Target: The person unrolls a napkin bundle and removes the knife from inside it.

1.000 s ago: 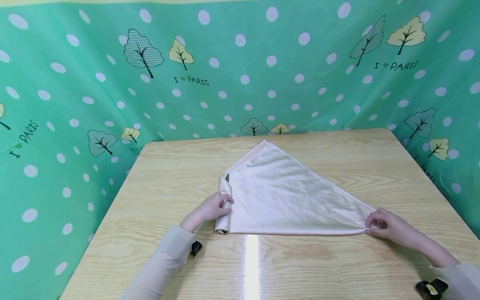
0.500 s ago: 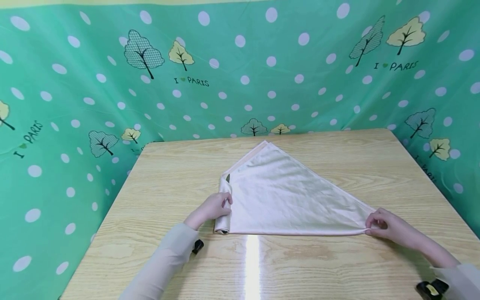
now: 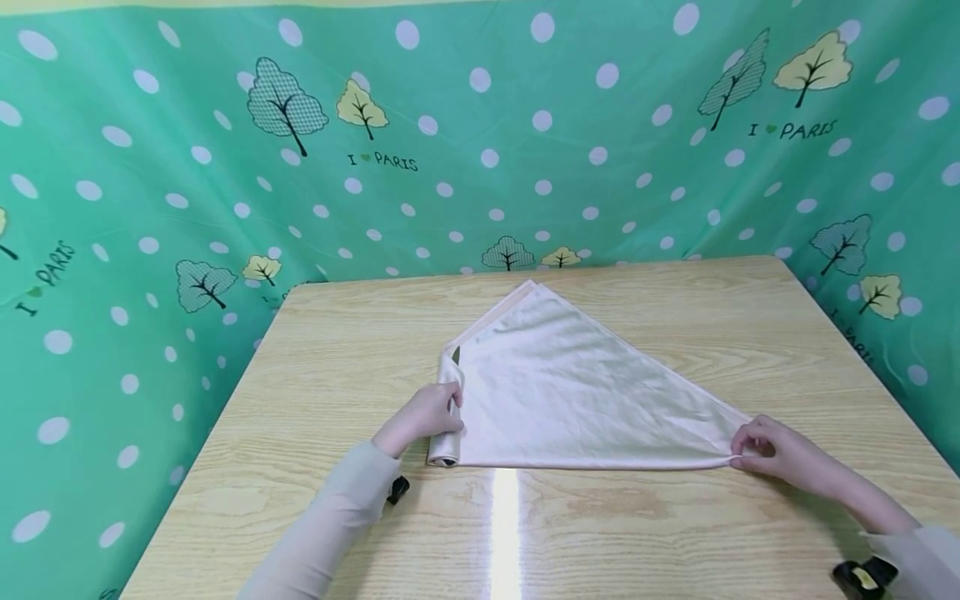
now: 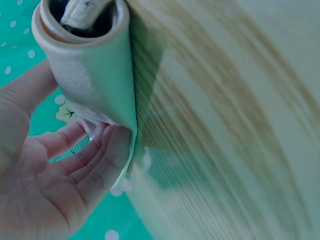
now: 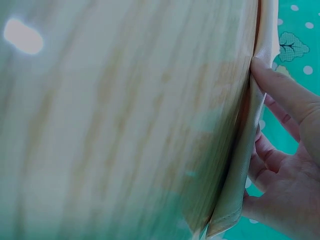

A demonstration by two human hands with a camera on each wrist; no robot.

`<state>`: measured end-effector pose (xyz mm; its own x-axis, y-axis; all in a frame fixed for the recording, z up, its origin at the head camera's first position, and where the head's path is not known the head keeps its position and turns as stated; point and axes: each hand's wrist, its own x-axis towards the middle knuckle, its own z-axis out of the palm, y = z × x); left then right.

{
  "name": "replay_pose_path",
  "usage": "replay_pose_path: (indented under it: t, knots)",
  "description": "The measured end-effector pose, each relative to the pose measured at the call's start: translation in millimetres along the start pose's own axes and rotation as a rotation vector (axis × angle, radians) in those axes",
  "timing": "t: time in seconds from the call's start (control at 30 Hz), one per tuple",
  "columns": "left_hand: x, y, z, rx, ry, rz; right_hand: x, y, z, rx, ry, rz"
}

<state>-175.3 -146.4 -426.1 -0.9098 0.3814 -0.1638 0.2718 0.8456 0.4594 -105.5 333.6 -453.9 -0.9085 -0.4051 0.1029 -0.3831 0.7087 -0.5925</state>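
Head view: pale cloth (image 3: 577, 383) is lying between left hand (image 3: 426, 412) and right hand (image 3: 787, 452), probably handling as light, soft and slippery; the left is gripping its rolled end (image 3: 445, 447), the right is pinching an edge (image 3: 708, 463), both seemingly sensible holds.

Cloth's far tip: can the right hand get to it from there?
Probably yes: nothing stands between the right hand and the tip, but its fingers would first need to release the cloth.

From here it looks like a screened-off work corner, home or studio I can't tell: green dotted cloth (image 3: 480, 125) surrounds a wood-grain counter (image 3: 337, 350) on three sides.
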Motion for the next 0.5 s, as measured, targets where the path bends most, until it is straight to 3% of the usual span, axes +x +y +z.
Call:
replay_pose_path:
  t: [0.3,0.5]
  knots:
    - [2.8,-1.1,-1.0,-0.013,-0.015,-0.058,0.0,0.4,0.2,0.0,0.003,0.005]
    - [3.6,-3.9,-2.4,-0.056,0.003,-0.059,-0.1,-0.4,-0.3,-0.003,0.005,0.005]
